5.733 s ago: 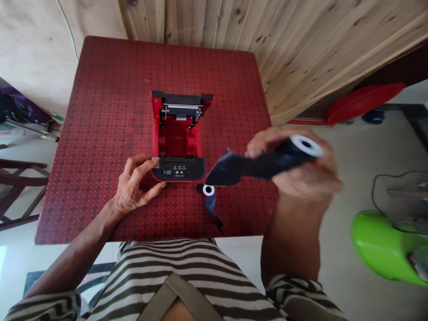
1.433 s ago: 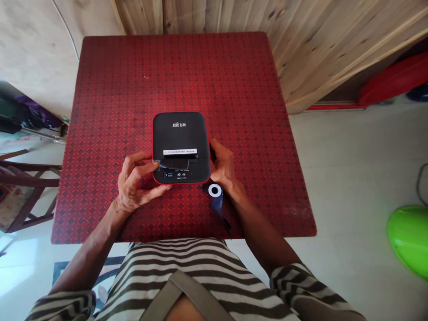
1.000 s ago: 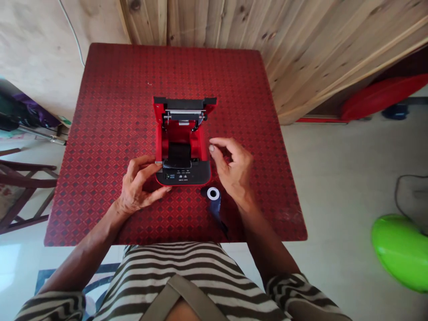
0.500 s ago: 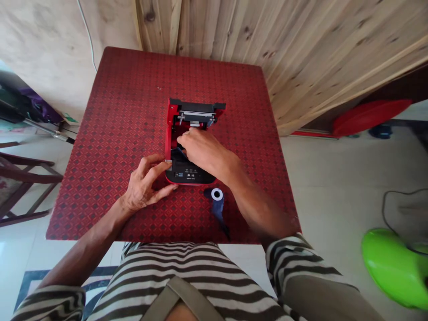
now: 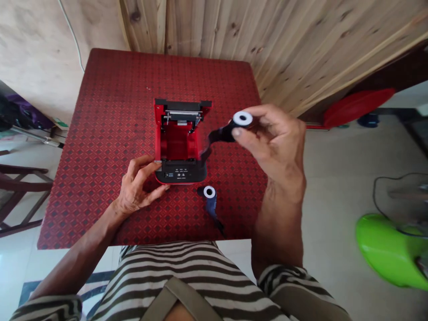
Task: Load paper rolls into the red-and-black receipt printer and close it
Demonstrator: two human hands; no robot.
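Observation:
A red and black receipt printer (image 5: 181,171) sits on the table with its lid (image 5: 183,107) raised, and its red roll bay shows bare. At its front left corner, my left hand (image 5: 135,185) grips the casing between thumb and fingers. Held up to the right of the printer, a dark paper roll (image 5: 243,119) with a white end is pinched in my right hand (image 5: 274,138). Its loose strip hangs toward the printer's right side. A second dark paper roll (image 5: 209,192) stands on the table near the front, its tail trailing toward the edge.
The table (image 5: 113,102) has a red patterned cover. Behind it rises a wooden plank wall (image 5: 214,26). A wooden chair (image 5: 20,191) stands at left, and a green plastic object (image 5: 384,249) is on the floor at right.
The printer lid, shut earlier, was raised. My right hand reached into the bay and lifted the paper roll out to the right. My left hand keeps its hold on the printer.

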